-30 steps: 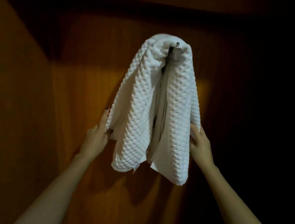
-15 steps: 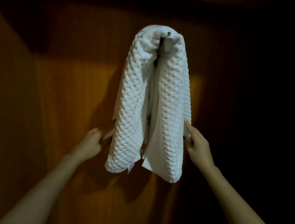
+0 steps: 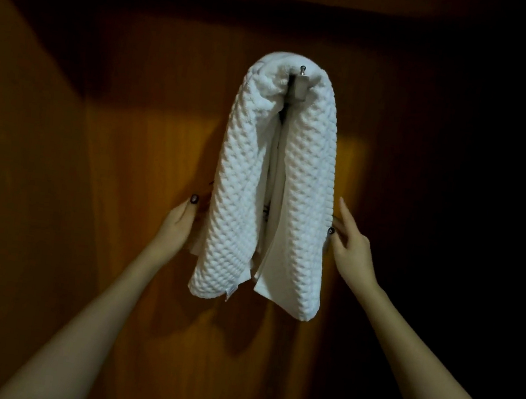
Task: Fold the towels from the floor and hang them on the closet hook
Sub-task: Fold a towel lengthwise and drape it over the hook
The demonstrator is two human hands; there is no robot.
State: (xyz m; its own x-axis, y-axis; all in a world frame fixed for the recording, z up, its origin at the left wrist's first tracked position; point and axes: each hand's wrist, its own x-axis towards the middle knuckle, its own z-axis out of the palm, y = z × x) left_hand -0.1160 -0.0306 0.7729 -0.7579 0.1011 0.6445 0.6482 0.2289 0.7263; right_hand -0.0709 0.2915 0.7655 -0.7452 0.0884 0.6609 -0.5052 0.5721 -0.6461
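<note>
A folded white waffle-textured towel [image 3: 238, 196] hangs over a small metal hook [image 3: 300, 82] on the wooden closet wall, draped in two thick halves with flatter white layers between them. My left hand [image 3: 180, 221] is at the towel's left edge, its fingers reaching behind the fabric and partly hidden. My right hand [image 3: 348, 242] is at the right edge with straight fingers, the fingertips touching the towel's side.
The wooden back panel [image 3: 142, 182] is lit in the middle and dark above. A wooden side wall [image 3: 13, 164] angles in on the left. The right side is in deep shadow.
My left hand has risen back to the towel's left edge. The towel's halves hang closer together and straighter than a second ago. The view has shifted a little.
</note>
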